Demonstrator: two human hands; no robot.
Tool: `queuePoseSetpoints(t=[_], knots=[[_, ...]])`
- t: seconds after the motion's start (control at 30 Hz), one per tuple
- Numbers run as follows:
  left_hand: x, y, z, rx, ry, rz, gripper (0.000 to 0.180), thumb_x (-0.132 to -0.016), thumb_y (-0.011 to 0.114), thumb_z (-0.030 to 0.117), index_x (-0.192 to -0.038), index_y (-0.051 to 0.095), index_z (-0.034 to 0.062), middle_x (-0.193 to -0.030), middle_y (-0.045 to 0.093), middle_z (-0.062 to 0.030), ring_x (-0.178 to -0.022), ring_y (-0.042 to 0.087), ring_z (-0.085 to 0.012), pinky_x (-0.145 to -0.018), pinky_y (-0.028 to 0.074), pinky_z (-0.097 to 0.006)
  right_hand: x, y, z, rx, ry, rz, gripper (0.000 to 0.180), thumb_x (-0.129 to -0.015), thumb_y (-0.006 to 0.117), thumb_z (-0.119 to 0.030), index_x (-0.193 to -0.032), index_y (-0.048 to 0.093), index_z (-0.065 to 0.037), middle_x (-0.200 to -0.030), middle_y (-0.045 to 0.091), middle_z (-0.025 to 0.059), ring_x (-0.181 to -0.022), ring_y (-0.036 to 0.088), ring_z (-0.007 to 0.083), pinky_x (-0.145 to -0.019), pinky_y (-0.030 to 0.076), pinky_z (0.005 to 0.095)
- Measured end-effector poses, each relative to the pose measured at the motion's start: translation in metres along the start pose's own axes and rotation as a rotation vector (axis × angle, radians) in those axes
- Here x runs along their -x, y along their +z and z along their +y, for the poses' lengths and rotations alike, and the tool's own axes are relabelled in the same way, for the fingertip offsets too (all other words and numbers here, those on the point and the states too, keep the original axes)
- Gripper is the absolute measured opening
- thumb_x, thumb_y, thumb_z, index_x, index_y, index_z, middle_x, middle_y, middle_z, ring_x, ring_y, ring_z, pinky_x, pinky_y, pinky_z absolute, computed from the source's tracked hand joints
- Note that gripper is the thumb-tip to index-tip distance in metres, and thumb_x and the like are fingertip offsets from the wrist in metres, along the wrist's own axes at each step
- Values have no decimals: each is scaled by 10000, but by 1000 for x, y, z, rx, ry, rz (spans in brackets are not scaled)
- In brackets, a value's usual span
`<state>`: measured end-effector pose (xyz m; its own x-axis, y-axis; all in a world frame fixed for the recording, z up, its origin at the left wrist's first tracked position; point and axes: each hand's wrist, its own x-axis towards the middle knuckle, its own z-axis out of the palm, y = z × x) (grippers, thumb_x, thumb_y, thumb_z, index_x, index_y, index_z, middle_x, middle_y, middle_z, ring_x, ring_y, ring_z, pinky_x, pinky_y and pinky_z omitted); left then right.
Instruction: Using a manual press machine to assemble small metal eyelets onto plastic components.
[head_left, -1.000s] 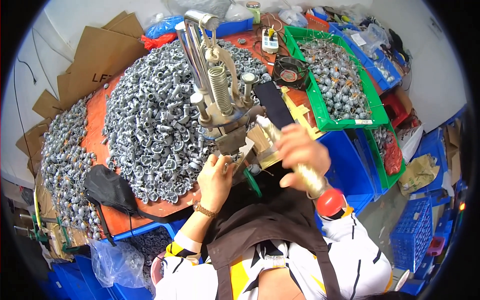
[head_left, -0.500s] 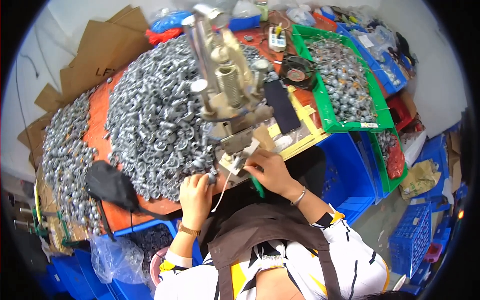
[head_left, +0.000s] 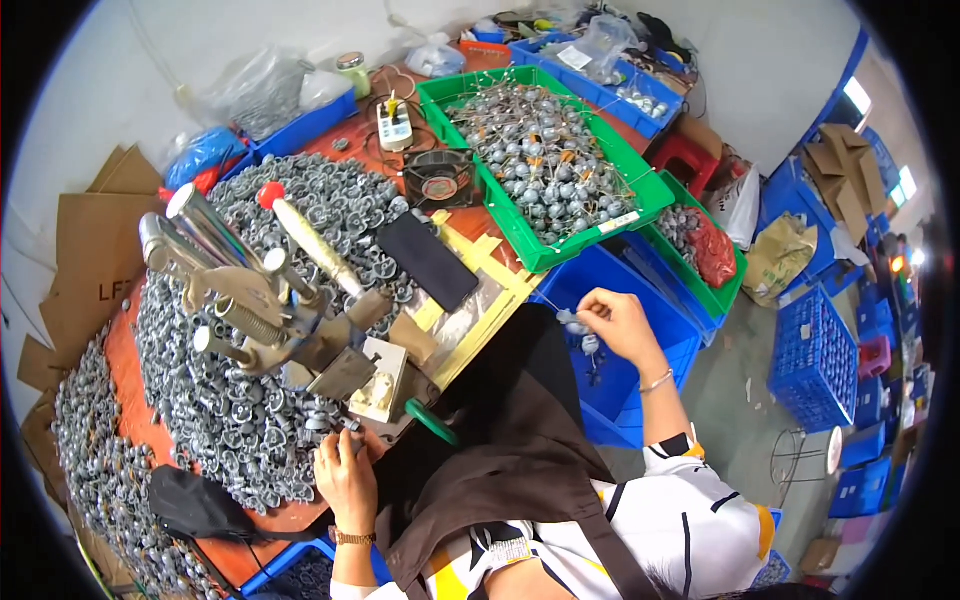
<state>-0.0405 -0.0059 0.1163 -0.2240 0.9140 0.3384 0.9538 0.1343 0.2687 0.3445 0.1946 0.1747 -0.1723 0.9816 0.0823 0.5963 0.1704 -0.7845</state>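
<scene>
My right hand (head_left: 622, 326) is over the blue bin (head_left: 650, 385), thumb and fingers pinched on a small grey part (head_left: 572, 322) with a thin strand. Other small pieces show just below it, blurred. My left hand (head_left: 345, 478) is at the front edge of the heap of grey plastic parts (head_left: 235, 425), fingertips closed around a small grey part (head_left: 354, 428) mostly hidden by them. Between the hands stands a metal hand press (head_left: 275, 310) with a red-knobbed lever (head_left: 315, 240). A white block (head_left: 380, 380) sits at its base, with a green handle (head_left: 432, 422) in front.
A green tray (head_left: 530, 262) of grey balls on wires stands at the back right. Beside the press lie a black phone (head_left: 428, 262) and a small fan (head_left: 440, 178). A black pouch (head_left: 200, 502) rests at the left, near more wired balls (head_left: 100, 450).
My right hand has moved from the press out over the blue bin with a grey part. My left hand stays by the heap's edge. The view has swung right; the white cord at the press has gone.
</scene>
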Motion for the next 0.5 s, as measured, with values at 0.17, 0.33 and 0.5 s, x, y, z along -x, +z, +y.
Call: queuePoseSetpoints(t=[0.17, 0.33, 0.5], knots=[[-1, -8, 1, 83, 21, 14, 377, -757, 678, 8, -1122, 585, 11, -1097, 549, -191, -997, 561, -374, -835, 481, -430, -29, -24, 47, 466, -16, 145, 101, -811, 666, -110, -817, 669, -10, -674, 679, 80, -610, 656, 172, -587, 497, 293], [-2, -13, 1, 219, -19, 110, 230, -766, 675, -16, -975, 580, -4, -1119, 568, -202, -966, 595, -372, -818, 498, -404, -140, -9, 19, 137, -172, 362, 173, -842, 661, -197, -825, 674, -25, -656, 639, 141, -591, 644, 265, -577, 477, 342], [-33, -5, 32, 561, 6, 226, 169, -756, 710, -27, -844, 570, 8, -1116, 611, -175, -985, 613, -322, -850, 491, -374, -232, 9, 36, 586, -12, 394, 243, -822, 695, -312, -773, 705, -75, -769, 697, 137, -744, 677, 324, -678, 522, 428]])
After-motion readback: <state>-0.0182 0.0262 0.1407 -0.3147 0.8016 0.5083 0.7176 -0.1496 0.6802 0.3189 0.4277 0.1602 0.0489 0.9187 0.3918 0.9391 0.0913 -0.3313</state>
